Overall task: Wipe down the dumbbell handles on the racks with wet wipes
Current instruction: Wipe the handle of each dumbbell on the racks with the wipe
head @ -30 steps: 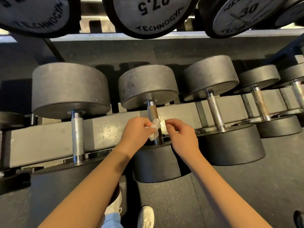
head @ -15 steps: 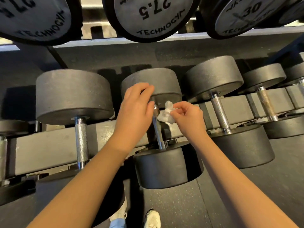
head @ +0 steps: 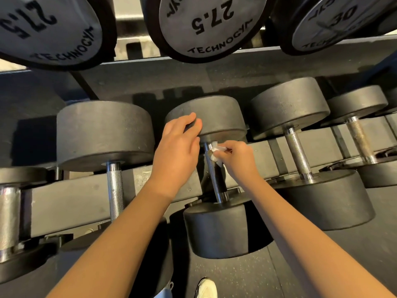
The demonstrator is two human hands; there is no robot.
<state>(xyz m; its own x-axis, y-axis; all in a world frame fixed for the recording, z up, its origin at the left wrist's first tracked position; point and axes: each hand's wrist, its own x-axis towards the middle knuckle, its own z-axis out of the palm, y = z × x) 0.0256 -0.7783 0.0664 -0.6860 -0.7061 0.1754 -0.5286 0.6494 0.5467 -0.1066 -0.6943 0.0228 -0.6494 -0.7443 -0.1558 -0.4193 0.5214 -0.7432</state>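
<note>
Left hand (head: 178,147) slid onto dumbbell head (head: 219,117), fingers spread; right hand (head: 238,155) pinches wipe (head: 216,150) at handle (head: 214,175).

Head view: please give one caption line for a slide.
Right hand pinches a white wet wipe against the steel handle of a black dumbbell; left hand rests on its head.

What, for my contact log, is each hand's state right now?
Left hand: open, fingers resting on the dumbbell head.
Right hand: pinching the wet wipe against the handle.

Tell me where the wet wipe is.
Head view, centre: the wet wipe is pinched in the right grip against the top of the middle dumbbell's handle.
</note>
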